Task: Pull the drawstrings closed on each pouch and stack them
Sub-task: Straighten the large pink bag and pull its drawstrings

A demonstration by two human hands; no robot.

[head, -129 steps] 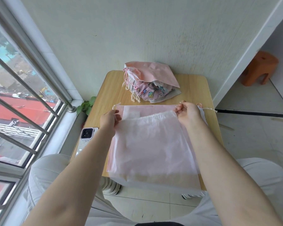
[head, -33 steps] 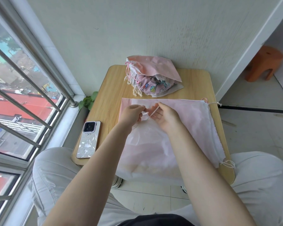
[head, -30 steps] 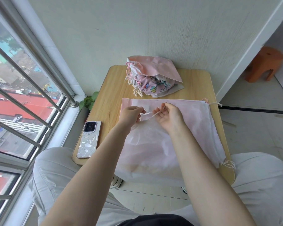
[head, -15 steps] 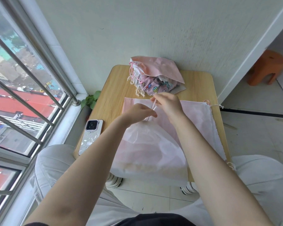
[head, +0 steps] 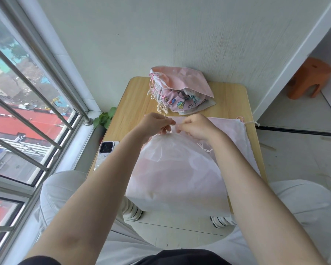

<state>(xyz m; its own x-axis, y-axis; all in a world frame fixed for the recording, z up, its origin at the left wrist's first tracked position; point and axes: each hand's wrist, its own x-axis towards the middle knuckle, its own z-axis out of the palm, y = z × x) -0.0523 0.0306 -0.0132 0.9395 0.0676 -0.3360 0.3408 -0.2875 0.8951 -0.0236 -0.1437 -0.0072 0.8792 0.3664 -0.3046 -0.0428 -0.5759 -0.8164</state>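
At table centre: white pouch (head: 176,169) gathered, neck at 12 o'clock. Left hand (head: 154,126) and right hand (head: 196,127) each pinch drawstring (head: 170,131) there. Risk: uneven pull snaps thin cord or loosens neck; loose fabric sliding off near edge. Finished stack (head: 180,92) further toward 12.

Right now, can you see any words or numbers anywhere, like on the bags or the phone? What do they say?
No words or numbers can be read anywhere.
Patterned pouch in the pile at the back: only little cartoon pictures, no letters.
Phone on the table: its back shows no readable brand.
White pouch under the left hand and right hand: plain, no print.
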